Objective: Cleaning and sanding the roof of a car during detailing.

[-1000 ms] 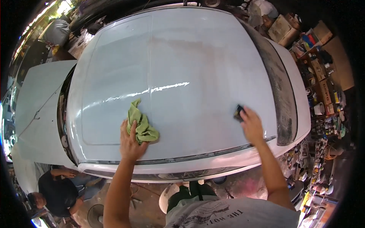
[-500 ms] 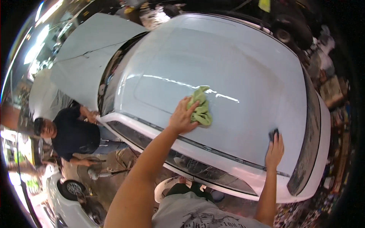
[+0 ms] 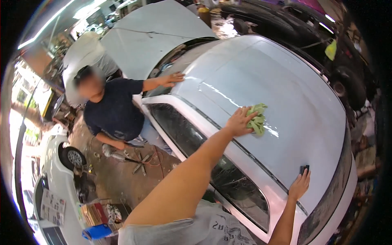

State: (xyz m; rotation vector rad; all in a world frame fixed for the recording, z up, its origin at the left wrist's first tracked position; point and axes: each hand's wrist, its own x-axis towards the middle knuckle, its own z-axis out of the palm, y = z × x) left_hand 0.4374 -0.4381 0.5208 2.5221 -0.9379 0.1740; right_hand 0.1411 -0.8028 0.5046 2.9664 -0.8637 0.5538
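Observation:
Before me is a car roof (image 3: 281, 85), pale grey with a wet shine. On its near half my left hand (image 3: 240, 123) presses a crumpled light green cloth (image 3: 257, 119) to the surface, fingers over its near edge. Farther right, close to the roof's rear near corner, my right hand (image 3: 299, 187) holds a small dark block (image 3: 304, 169) at its fingertips, against the paint. The underside of the block is hidden.
At the left a person in a dark shirt (image 3: 118, 108) stands beside the car, one hand on the roof's front corner. A raised hood (image 3: 159, 28) is beyond. Lower left are a white car (image 3: 61, 175), a blue object (image 3: 96, 232) and boxes. Another dark vehicle (image 3: 281, 30) stands behind.
My view has swung left, so the car sits farther right in it. The other person has come closer and put a hand on the roof. Both my hands keep their cloth and block.

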